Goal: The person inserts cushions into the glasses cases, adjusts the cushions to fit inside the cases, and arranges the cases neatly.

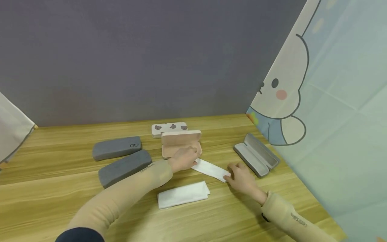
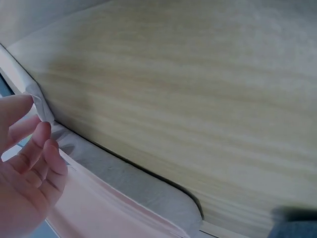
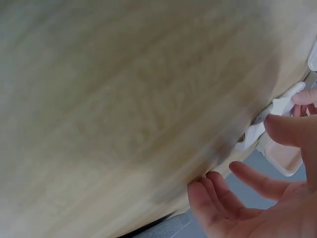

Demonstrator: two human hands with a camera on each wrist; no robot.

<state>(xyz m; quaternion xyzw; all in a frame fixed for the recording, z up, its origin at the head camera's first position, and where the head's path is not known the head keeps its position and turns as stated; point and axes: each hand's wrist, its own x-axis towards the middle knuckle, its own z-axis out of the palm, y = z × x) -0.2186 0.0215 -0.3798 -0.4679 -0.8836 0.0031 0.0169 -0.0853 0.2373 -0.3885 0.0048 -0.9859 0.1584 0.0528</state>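
Note:
A long, narrow folded white cloth (image 1: 210, 169) lies slantwise on the table between the two hands. My left hand (image 1: 185, 158) pinches its far left end between thumb and forefinger, just in front of an open pink glasses case (image 1: 181, 137). At the opposite end is my right hand (image 1: 242, 178); in the right wrist view its thumb (image 3: 282, 130) touches the cloth (image 3: 255, 131), while the other fingers stand apart from it. Nearer to me, a second folded white cloth (image 1: 182, 195) lies flat.
Two closed grey glasses cases (image 1: 117, 148) (image 1: 124, 168) sit on the left. Behind the pink case stands a white case with bear prints (image 1: 169, 127). An open grey case (image 1: 257, 156) lies at the right, near a curtain with a cartoon figure (image 1: 284, 84). A grey panel (image 1: 136, 60) rises behind the table.

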